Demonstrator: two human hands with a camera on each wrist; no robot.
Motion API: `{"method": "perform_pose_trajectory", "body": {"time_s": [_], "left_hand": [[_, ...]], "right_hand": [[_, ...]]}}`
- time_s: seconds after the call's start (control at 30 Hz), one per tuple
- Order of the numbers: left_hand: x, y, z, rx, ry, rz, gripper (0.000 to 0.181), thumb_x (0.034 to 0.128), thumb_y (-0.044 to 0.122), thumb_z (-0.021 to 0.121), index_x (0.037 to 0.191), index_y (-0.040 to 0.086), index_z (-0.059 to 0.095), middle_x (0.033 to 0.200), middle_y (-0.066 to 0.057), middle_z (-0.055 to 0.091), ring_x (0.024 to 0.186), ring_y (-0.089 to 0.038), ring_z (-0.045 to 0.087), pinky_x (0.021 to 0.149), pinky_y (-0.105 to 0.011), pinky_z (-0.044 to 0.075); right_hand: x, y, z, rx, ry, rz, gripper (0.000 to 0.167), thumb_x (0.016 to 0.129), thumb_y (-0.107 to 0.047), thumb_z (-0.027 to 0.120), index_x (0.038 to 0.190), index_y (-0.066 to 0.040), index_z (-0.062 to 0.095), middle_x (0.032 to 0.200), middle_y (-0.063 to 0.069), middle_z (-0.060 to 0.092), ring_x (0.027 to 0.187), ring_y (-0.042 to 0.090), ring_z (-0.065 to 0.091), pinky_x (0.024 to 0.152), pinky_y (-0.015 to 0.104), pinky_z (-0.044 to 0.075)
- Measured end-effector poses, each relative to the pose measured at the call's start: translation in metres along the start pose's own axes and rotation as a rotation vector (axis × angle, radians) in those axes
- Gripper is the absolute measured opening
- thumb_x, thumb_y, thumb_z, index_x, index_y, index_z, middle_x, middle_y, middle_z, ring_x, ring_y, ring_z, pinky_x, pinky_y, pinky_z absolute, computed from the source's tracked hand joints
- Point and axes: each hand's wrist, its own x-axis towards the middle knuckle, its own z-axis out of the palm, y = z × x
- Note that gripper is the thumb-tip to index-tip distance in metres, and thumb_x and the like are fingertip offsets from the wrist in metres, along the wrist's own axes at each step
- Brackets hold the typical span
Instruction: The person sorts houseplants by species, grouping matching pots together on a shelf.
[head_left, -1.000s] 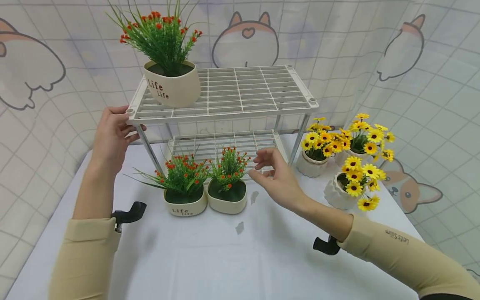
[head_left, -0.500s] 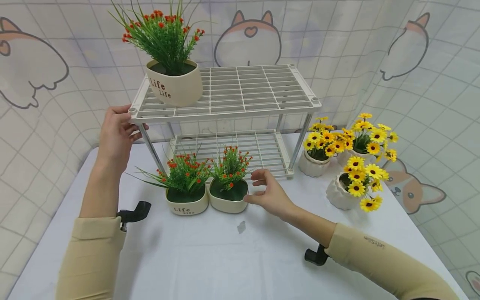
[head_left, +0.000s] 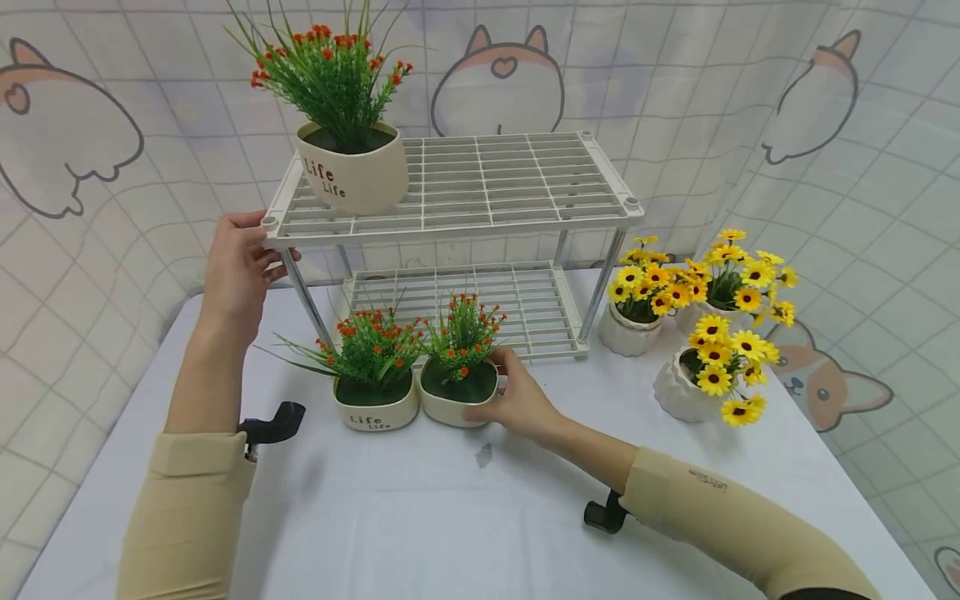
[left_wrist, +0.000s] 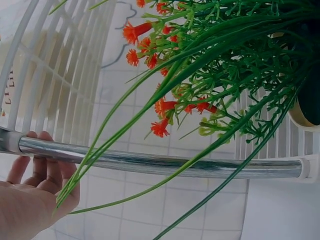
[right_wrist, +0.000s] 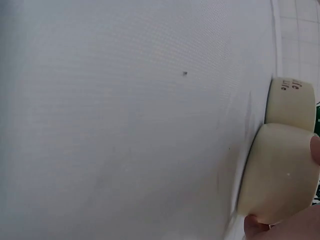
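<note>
Right hand [head_left: 522, 403] pinching cream oval pot of red flowers [head_left: 442, 410] on white-clothed desk [head_left: 420, 517], lettered cream twin [head_left: 375, 417] just beside, likely jostled by any leftward drag; left hand [head_left: 238, 271] gripping white slatted, metal-legged rack [head_left: 450, 234].

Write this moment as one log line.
left hand: holds rack corner; right hand: grips rightmost red-flowered pot; top shelf: another pot; yellow flowers: right of rack

It looks like a small studio-style booth, since a rippled, grid-printed curtain [head_left: 675, 67] with cartoon dogs [head_left: 498, 92] hangs from nine o'clock through twelve to three, around a white-covered bench [head_left: 420, 517] at six o'clock.
</note>
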Motion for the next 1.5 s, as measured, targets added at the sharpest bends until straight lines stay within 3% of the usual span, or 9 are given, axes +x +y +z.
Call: {"method": "perform_pose_trajectory", "body": {"time_s": [0.3, 0.6, 1.0, 1.5], "left_hand": [[0.002, -0.001, -0.001, 0.029, -0.001, 0.010, 0.023, 0.1069, 0.026, 0.040, 0.127, 0.015, 0.043, 0.120, -0.008, 0.061, 0.090, -0.020, 0.057, 0.084, -0.030, 0.043], [0.002, -0.002, -0.001, 0.034, -0.005, 0.006, 0.023, 0.1064, 0.027, 0.041, 0.127, 0.016, 0.043, 0.121, -0.008, 0.061, 0.090, -0.021, 0.058, 0.084, -0.031, 0.043], [0.001, -0.001, 0.001, 0.028, 0.000, 0.018, 0.023, 0.1061, 0.026, 0.041, 0.126, 0.015, 0.044, 0.120, -0.009, 0.062, 0.088, -0.020, 0.058, 0.084, -0.030, 0.043], [0.002, -0.002, 0.000, 0.014, 0.001, 0.020, 0.023, 0.1057, 0.026, 0.042, 0.126, 0.015, 0.044, 0.120, -0.009, 0.061, 0.088, -0.021, 0.058, 0.083, -0.030, 0.043]], "right_hand": [[0.002, -0.002, 0.005, 0.022, 0.024, -0.001, 0.088, 0.072, -0.006, 0.092, 0.143, 0.001, 0.041, 0.143, 0.019, 0.050, 0.138, 0.031, 0.045, 0.110, 0.049, 0.040], [-0.002, 0.000, -0.002, -0.015, 0.059, 0.040, 0.089, 0.073, -0.014, 0.094, 0.145, -0.001, 0.043, 0.140, 0.015, 0.054, 0.131, 0.028, 0.050, 0.105, 0.047, 0.044], [-0.017, -0.015, -0.027, -0.030, 0.067, 0.071, 0.092, 0.074, -0.020, 0.093, 0.147, -0.001, 0.039, 0.145, 0.016, 0.048, 0.138, 0.030, 0.042, 0.108, 0.050, 0.041], [-0.044, -0.055, -0.066, -0.055, 0.090, -0.010, 0.087, 0.075, -0.023, 0.091, 0.143, -0.004, 0.039, 0.142, 0.012, 0.048, 0.135, 0.026, 0.042, 0.104, 0.051, 0.040]]}}
